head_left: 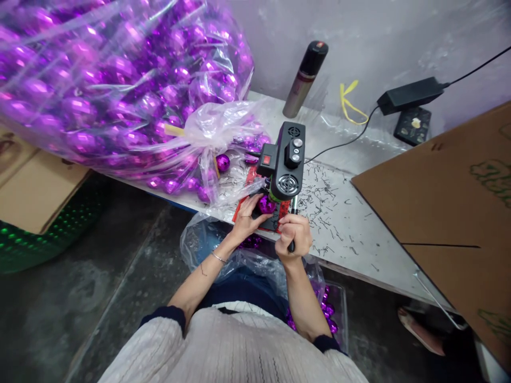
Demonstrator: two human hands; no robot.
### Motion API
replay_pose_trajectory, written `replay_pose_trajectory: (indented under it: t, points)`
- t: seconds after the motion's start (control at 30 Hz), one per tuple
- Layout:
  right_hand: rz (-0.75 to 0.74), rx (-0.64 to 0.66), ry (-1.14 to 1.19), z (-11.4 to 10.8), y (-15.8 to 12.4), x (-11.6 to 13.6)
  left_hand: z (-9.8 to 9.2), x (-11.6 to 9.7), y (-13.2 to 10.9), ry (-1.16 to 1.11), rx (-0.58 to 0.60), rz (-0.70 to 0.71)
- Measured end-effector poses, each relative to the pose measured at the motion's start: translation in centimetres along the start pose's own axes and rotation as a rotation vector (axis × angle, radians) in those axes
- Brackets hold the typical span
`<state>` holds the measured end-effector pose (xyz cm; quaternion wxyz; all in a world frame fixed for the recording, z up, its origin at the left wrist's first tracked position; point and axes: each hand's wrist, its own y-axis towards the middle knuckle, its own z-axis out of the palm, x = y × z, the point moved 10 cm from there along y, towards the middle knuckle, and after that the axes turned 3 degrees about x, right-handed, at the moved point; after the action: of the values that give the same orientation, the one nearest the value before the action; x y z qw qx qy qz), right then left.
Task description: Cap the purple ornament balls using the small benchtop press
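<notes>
A black bench machine [293, 159], like a small drill press with a red switch, stands near the front edge of the white table [343, 213]. Beneath its head lies a shiny purple bauble [265, 205] on a dark base with red edges. My left hand [248, 217] holds this bauble from the left, thumb and fingers on either side of it. On the right side of the machine, my right hand [294, 235] is closed around the black-tipped lever [291, 246]. The bauble's upper part is hidden by the machine head.
A huge clear bag [131, 90] of purple baubles fills the left. Dark thin scraps [325, 194] litter the table. Behind stand a spray can [305, 80] and a power adapter [413, 96]. A cardboard box [443, 197] is at right; a person's foot [421, 330] shows below.
</notes>
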<state>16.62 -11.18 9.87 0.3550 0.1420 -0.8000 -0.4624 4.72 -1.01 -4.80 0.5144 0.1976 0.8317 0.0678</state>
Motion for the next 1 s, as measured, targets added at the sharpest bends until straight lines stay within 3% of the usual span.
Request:
replay_pose_trajectory:
  t: [0.5,1.0]
  points:
    - [-0.004,-0.132,0.006,0.1,-1.3,-0.6,0.0,-0.1,0.0,-0.003,-0.007,0.007]
    - [-0.015,-0.104,-0.032,0.3,-1.7,-0.8,0.0,-0.2,0.0,-0.018,0.000,0.009]
